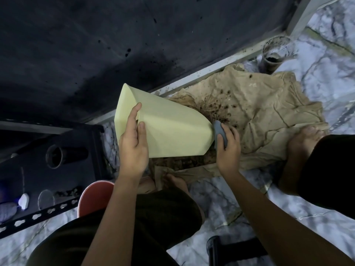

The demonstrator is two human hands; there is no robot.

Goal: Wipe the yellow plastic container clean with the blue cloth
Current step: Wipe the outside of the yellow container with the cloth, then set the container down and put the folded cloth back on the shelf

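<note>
- Container (165, 129) — yellow plastic, tilted on its side above the soiled tan sheet (259, 112), wide end toward the dark wall.
- Left hand (133, 146) grips the container's near wall; fingers (132, 116) lie extended along the plastic, thumb pressed to the side.
- Right hand (228, 148) holds the blue cloth (220, 134) — fingers curled round it, cloth pressed against the container's narrow end.
- Tan sheet lies on the marble-pattern floor (317, 70), spotted with dark soil.
- Soil-stained clear cup (273, 54) stands at the sheet's far edge, apart from the container.
</note>
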